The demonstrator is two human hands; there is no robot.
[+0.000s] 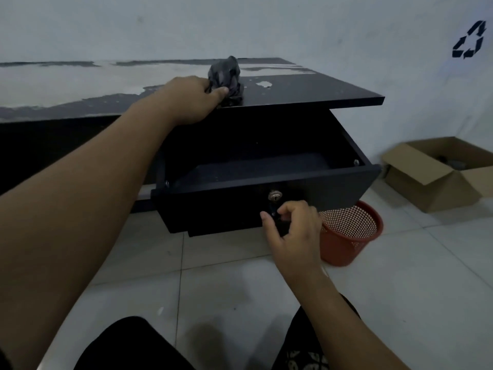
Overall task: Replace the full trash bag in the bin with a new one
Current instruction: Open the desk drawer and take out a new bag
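Two holds: left hand [196, 98] pinches bag [226, 73] at desktop [306, 89] edge, right hand [293, 228] grips drawer [213, 206].

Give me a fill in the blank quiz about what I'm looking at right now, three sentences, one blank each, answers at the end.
1. The right hand grips the front of the drawer, which stands ____.
2. The left hand grips a crumpled bag lying on ____ of the desk.
3. The mesh bin on the floor is ____ in colour.
Missing words: open; top; red.
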